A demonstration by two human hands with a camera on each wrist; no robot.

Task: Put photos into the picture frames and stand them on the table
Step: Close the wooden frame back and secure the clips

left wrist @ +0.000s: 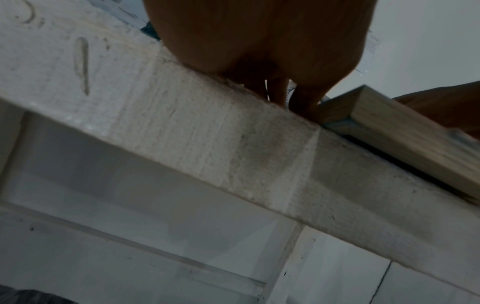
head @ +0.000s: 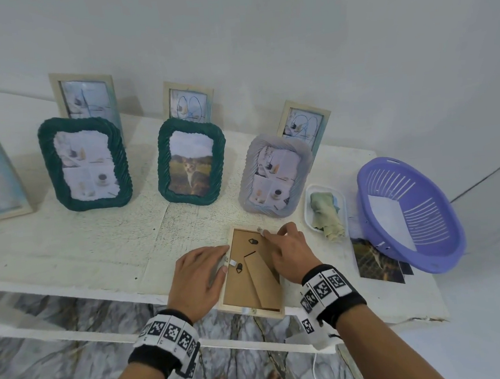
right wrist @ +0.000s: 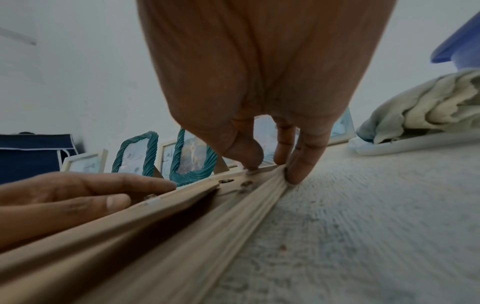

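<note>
A light wooden picture frame (head: 244, 282) lies face down at the front edge of the white table (head: 97, 246), its brown backing board and stand flap facing up. My left hand (head: 215, 260) rests with straight fingers along the frame's left edge, thumb beside a small metal tab (head: 232, 262). My right hand (head: 276, 233) pinches the far right corner, thumb on the top tab (right wrist: 250, 169) and fingers (right wrist: 298, 164) against the outer side. The frame (right wrist: 182, 236) fills the right wrist view, where the left hand (right wrist: 91, 195) also shows. The left wrist view shows the left hand (left wrist: 272, 51) by a corner of the frame (left wrist: 389, 131).
Loose photos (head: 377, 260) lie partly under a purple basket (head: 409, 212) at the right. A white tray (head: 307, 214) with a crumpled cloth (head: 325, 213) sits beside it. Two green frames (head: 85, 163) (head: 191, 161), a grey one (head: 274, 175) and several wooden ones stand behind.
</note>
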